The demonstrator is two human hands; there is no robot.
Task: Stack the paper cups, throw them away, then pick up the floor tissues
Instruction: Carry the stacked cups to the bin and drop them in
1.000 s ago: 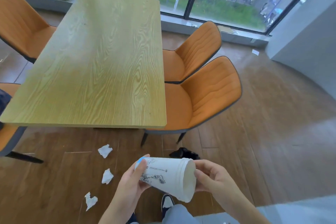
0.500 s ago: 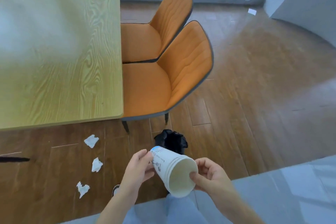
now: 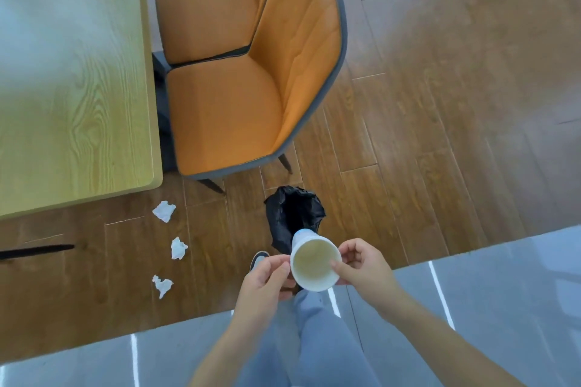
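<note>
Cups point(image 3: 315, 264), nested into one stack, have swung from lying sideways a second ago to mouth-up just above the black-lined bin point(image 3: 294, 217). Left hand point(image 3: 267, 280) and right hand point(image 3: 361, 267) pinch the rim with curled fingers, so the drop looks imminent; three tissues point(image 3: 179, 247) lie on the floor near the table's corner.

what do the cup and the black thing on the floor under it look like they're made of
White paper cup: looks like matte paper, thin rolled rim, pale tan-tinted inside; any coating can't be told. Black bin liner: seemingly thin plastic film, crumpled into soft folds with a faint sheen.
</note>
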